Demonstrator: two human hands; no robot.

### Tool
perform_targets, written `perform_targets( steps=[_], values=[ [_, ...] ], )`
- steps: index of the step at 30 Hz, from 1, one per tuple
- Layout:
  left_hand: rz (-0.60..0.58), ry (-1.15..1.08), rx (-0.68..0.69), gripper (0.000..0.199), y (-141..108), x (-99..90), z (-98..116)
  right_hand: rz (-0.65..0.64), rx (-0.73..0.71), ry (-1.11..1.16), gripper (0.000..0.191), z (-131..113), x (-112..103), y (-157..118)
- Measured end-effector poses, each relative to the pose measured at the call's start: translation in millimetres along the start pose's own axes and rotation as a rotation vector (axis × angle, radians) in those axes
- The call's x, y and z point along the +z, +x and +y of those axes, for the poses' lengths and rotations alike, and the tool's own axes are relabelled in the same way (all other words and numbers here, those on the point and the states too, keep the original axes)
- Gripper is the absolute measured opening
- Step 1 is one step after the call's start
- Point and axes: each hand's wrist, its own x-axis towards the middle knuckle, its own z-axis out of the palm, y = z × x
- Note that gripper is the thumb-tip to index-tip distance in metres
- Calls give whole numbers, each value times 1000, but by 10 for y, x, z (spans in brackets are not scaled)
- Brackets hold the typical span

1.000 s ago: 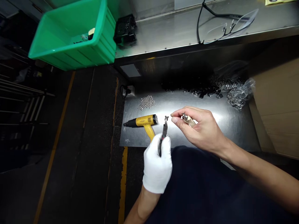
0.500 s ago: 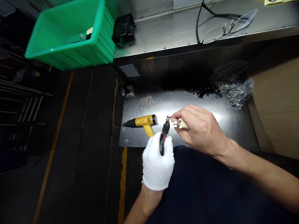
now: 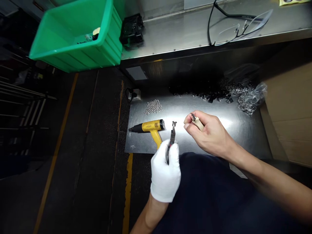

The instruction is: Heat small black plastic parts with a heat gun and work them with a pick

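Observation:
My left hand [image 3: 165, 175], in a white glove, is closed around the handles of dark pliers [image 3: 173, 135] with a bit of red on the grip. At the jaws' tip sits a small metal part [image 3: 174, 123]. Bare, my right hand [image 3: 211, 131] is closed on a cream-handled tool [image 3: 198, 123] with a short dark metal end; its exact kind does not show. Its thumb and forefinger meet just beyond the tool's tip, and whether they pinch anything is hidden. The two hands are apart above the metal bench [image 3: 143, 144].
A yellow heat gun [image 3: 149, 126] lies left of the pliers, with rows of small metal pieces [image 3: 153, 106] behind it. Black parts [image 3: 208, 94] and a plastic bag of metal parts [image 3: 251, 100] lie farther back. A green bin [image 3: 80, 55] and glasses [image 3: 234, 35] rest on the upper shelf.
My right hand has drawn away to the right from the pliers, with the cream-handled tool. My left hand has stayed nearly in place, and the pliers now point more upright.

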Motion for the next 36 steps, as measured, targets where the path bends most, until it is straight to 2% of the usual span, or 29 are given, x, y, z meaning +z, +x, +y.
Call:
perform_targets(
  steps=[2,9,14,28,36],
  values=[
    [30,25,16,27,7,-10,-14,-126,87,42,15,-42,-67,-43],
    [155,116,131,25,51,9,-71,-345,43,5,24,-304,-174,-167],
    [174,140,186,23,46,13,-94,-383,33,2,15,-352,-158,-168],
    [161,163,192,25,39,29,-61,-412,38,85,27,-315,-143,-136],
    [148,142,193,23,44,30,-53,-405,36,72,27,-315,-146,-122]
  ],
)
